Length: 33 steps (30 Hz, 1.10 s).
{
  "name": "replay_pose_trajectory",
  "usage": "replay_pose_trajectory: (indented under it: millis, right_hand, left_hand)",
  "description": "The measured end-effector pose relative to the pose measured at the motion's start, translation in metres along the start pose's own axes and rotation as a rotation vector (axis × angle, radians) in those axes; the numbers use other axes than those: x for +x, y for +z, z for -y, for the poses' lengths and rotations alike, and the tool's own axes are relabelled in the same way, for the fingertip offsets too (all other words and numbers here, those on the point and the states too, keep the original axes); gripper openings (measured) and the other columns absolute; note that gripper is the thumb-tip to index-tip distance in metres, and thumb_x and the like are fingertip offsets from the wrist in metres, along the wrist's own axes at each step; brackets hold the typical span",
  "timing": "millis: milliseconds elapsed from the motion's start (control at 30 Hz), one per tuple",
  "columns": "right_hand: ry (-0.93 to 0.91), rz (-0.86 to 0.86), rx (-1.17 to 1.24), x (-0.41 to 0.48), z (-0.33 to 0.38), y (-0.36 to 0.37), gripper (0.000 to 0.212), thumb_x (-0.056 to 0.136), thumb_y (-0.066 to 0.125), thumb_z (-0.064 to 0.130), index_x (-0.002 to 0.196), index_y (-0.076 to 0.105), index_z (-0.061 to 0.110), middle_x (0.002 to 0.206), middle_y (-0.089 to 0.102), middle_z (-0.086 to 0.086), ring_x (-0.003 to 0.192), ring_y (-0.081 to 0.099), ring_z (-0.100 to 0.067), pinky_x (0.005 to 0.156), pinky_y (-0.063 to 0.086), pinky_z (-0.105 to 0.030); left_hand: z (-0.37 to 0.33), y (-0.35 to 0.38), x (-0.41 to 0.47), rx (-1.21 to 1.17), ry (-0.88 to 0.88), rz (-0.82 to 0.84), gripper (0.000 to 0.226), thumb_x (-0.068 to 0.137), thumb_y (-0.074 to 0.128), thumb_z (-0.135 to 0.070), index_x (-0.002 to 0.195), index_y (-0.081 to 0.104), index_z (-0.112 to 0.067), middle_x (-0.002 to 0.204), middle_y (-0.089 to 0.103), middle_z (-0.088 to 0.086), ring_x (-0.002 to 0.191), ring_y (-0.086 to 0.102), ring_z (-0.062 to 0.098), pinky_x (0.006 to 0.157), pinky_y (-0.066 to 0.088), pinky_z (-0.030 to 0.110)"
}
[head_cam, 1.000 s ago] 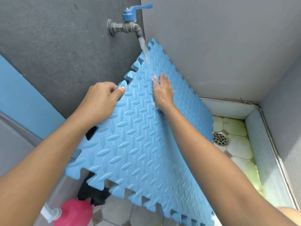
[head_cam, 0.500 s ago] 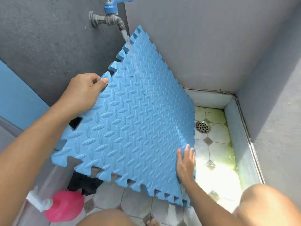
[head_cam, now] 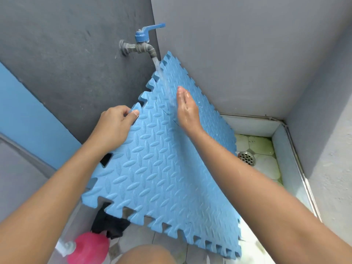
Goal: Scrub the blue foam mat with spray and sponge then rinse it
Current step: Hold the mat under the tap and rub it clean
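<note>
The blue foam mat (head_cam: 158,168), with a diamond-plate texture and jigsaw edges, is tilted up with its top corner under the running tap (head_cam: 142,44). Water streams from the spout down the mat's upper part. My left hand (head_cam: 116,126) grips the mat's left edge, thumb on the front face. My right hand (head_cam: 185,109), wet, lies flat with straight fingers on the mat's upper face just right of the water stream.
A pink spray bottle (head_cam: 85,248) lies on the floor at lower left beside a black cloth (head_cam: 109,225). A round metal drain (head_cam: 246,158) sits in the tiled wash bay at right. Grey walls enclose the corner. My knee (head_cam: 144,255) shows at the bottom.
My right hand has moved from the mat's lower right edge back up to its upper face by the water stream. The left hand keeps its grip on the left edge.
</note>
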State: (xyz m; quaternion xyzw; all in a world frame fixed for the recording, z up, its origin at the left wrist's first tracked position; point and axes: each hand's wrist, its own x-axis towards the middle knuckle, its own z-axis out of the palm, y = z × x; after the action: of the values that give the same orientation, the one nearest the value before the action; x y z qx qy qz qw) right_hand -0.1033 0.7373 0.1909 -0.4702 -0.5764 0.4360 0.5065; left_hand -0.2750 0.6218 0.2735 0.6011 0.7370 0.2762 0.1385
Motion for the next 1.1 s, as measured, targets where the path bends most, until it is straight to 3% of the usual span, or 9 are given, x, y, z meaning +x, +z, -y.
replay_pose_trajectory:
  millis: [67,133,333,400,533,633,800,1000,1100]
  right_hand:
    - [-0.042,-0.089,-0.009,0.031,0.042,-0.013,0.048,0.107,0.034,0.047,0.117,0.065,0.012,0.116,0.07,-0.005,0.109,0.064,-0.018,0.096,0.048,-0.032]
    - [-0.053,-0.096,-0.037,0.061,0.076,-0.024,0.048,0.106,0.032,0.048,0.099,0.066,0.014,0.097,0.072,-0.003,0.091,0.067,-0.017,0.087,0.053,-0.034]
    - [-0.017,0.195,-0.23,0.11,0.14,-0.015,0.062,0.108,0.021,0.05,0.103,0.068,0.01,0.094,0.074,-0.007,0.08,0.066,-0.016,0.063,0.04,-0.026]
    - [-0.016,0.269,-0.239,0.113,0.146,-0.005,0.059,0.109,0.02,0.046,0.095,0.065,0.011,0.086,0.07,-0.005,0.075,0.062,-0.016,0.06,0.037,-0.025]
    - [0.035,0.286,-0.123,0.116,0.146,0.012,0.052,0.11,0.022,0.04,0.08,0.056,0.016,0.079,0.055,-0.001,0.066,0.047,-0.011,0.061,0.037,-0.021]
    - [0.071,0.306,-0.074,0.122,0.142,0.008,0.05,0.108,0.029,0.046,0.07,0.052,0.022,0.079,0.046,0.001,0.073,0.039,-0.015,0.069,0.032,-0.027]
    - [0.148,0.407,-0.13,0.141,0.149,0.011,0.051,0.106,0.034,0.045,0.062,0.049,0.025,0.078,0.048,0.006,0.08,0.037,-0.018,0.076,0.03,-0.035]
    - [0.137,0.605,-0.331,0.159,0.161,-0.002,0.055,0.106,0.032,0.05,0.066,0.06,0.026,0.092,0.059,0.008,0.091,0.047,-0.018,0.084,0.039,-0.035]
    - [0.129,0.585,-0.35,0.161,0.156,-0.004,0.054,0.104,0.031,0.058,0.086,0.071,0.027,0.101,0.068,0.011,0.096,0.055,-0.016,0.086,0.047,-0.034]
  left_hand:
    - [-0.001,-0.001,0.0,-0.001,-0.006,0.006,0.043,0.105,0.052,-0.038,0.08,0.059,-0.004,0.055,0.043,0.001,0.049,0.035,0.018,0.051,0.03,0.032]
    - [-0.003,-0.002,0.001,0.0,-0.008,0.018,0.042,0.105,0.052,-0.037,0.077,0.057,-0.006,0.054,0.041,-0.002,0.048,0.034,0.016,0.05,0.029,0.031]
    - [-0.001,-0.003,0.003,-0.037,-0.009,0.035,0.041,0.105,0.052,-0.038,0.074,0.052,-0.011,0.055,0.039,-0.003,0.046,0.03,0.013,0.047,0.028,0.027]
    - [0.001,-0.002,0.004,-0.047,-0.006,0.04,0.04,0.105,0.052,-0.039,0.074,0.053,-0.013,0.054,0.039,-0.004,0.041,0.027,0.008,0.042,0.027,0.02]
    - [0.005,0.0,0.005,-0.077,0.008,0.047,0.037,0.106,0.052,-0.037,0.078,0.058,-0.013,0.05,0.037,-0.005,0.034,0.029,0.009,0.039,0.031,0.017]
    - [0.007,0.001,0.006,-0.08,0.022,0.049,0.038,0.106,0.052,-0.037,0.077,0.058,-0.012,0.048,0.035,-0.006,0.034,0.029,0.01,0.04,0.031,0.017]
    - [0.009,0.003,0.01,-0.066,0.027,0.045,0.042,0.105,0.051,-0.039,0.082,0.059,-0.006,0.052,0.037,-0.003,0.039,0.026,0.01,0.04,0.029,0.018]
    - [0.008,0.003,0.012,-0.044,0.019,0.047,0.043,0.106,0.05,-0.039,0.084,0.058,-0.003,0.053,0.037,-0.005,0.045,0.027,0.01,0.046,0.027,0.024]
    - [0.003,0.001,0.011,-0.05,-0.006,0.064,0.042,0.106,0.05,-0.039,0.083,0.056,-0.004,0.051,0.035,-0.005,0.043,0.026,0.009,0.047,0.028,0.026]
